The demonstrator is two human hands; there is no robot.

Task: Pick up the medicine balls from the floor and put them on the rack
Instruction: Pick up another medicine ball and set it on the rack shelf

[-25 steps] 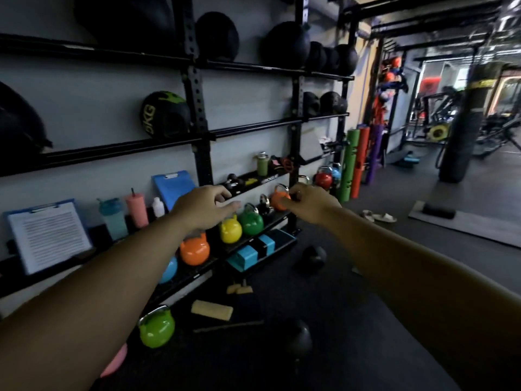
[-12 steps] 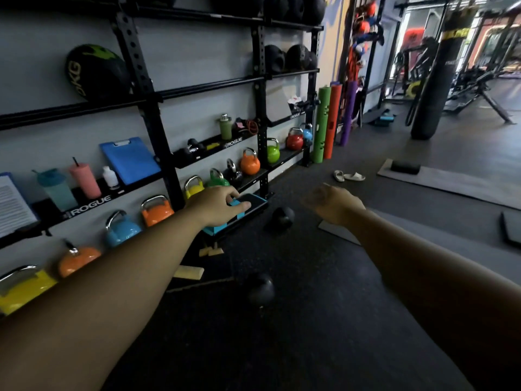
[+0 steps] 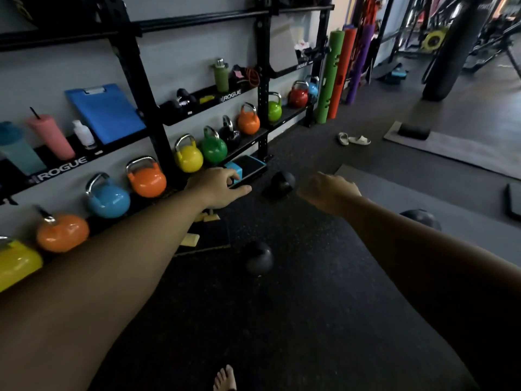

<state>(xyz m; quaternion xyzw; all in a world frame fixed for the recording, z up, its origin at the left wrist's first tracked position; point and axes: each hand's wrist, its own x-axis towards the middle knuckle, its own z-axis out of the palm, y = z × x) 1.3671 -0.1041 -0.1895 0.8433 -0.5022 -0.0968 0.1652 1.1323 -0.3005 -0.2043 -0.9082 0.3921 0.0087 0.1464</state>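
Three black medicine balls lie on the dark rubber floor: the nearest ball [image 3: 258, 259] in the middle, a farther ball [image 3: 282, 182] by the rack's foot, and a third ball [image 3: 421, 218] on the grey mat, partly hidden behind my right forearm. The black wall rack [image 3: 135, 66] runs along the left. My left hand [image 3: 218, 190] is stretched out in the air, fingers loosely curled, holding nothing. My right hand [image 3: 328, 193] is also out in front, fingers bent down and blurred, holding nothing. Both hands hover well above the balls.
Coloured kettlebells [image 3: 146, 179] fill the rack's low shelves, with bottles, a blue clipboard [image 3: 105, 111] and dumbbells above. A blue-edged step [image 3: 245, 167] sits under the rack. Foam rollers [image 3: 328, 77], slippers [image 3: 353, 139], grey mats [image 3: 456, 148], a punching bag [image 3: 451, 52]. My bare toes [image 3: 225, 378] show below.
The view has tilted down from the upper shelves toward the floor. Both hands have dropped lower and spread slightly apart; the third ball on the mat has come into view.
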